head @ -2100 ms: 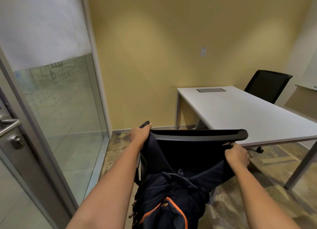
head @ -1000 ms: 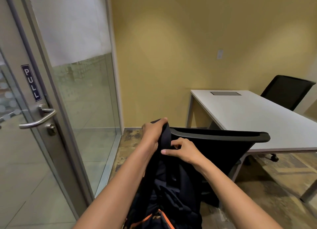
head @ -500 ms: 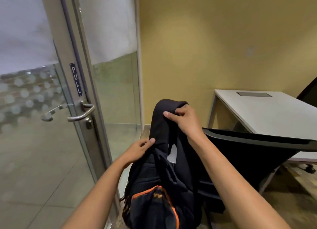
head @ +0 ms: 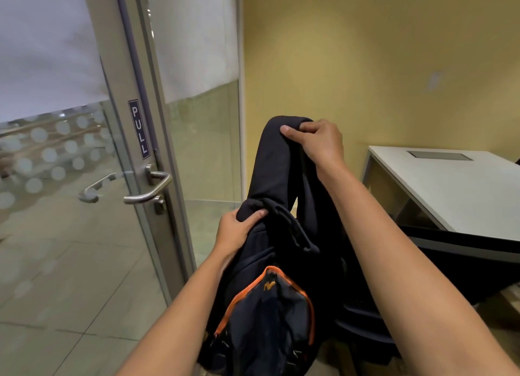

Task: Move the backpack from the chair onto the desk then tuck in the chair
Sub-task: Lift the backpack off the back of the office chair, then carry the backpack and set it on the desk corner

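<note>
Step one under way: right hand (head: 318, 144) grips the backpack (head: 270, 263) strap, left hand (head: 239, 229) clasps its top. Next: carry to tabletop (head: 450, 187), at 2 o'clock.

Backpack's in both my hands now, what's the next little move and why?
Probably swing the backpack to the right and over the desk. Your right hand grips the raised strap, your left hand holds the bag's top, and the white desktop to your right shows bare; the chair stands between.
</note>
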A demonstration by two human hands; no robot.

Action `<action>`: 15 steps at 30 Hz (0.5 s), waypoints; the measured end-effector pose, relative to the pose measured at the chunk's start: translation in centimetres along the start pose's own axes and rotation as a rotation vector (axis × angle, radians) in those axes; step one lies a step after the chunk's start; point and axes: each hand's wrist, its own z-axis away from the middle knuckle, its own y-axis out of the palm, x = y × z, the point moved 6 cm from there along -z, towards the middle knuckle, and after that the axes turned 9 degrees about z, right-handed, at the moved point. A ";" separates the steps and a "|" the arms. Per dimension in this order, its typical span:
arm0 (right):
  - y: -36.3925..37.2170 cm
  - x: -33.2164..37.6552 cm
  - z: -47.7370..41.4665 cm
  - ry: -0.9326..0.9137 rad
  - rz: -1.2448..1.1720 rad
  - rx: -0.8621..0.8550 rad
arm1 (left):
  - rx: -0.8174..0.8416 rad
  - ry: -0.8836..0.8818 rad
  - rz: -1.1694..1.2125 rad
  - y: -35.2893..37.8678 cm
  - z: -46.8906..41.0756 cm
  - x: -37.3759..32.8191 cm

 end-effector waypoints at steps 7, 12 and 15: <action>1.8 -3.0 -8.4 0.008 0.064 0.190 | -0.258 0.063 -0.036 -0.7 -6.1 -2.0; 4.6 -8.2 -12.3 0.095 -0.132 0.224 | -0.357 0.071 -0.104 -0.5 -11.3 -5.1; 7.4 -12.1 -13.7 0.184 -0.263 0.287 | -0.410 0.115 -0.062 -0.8 -14.6 -7.1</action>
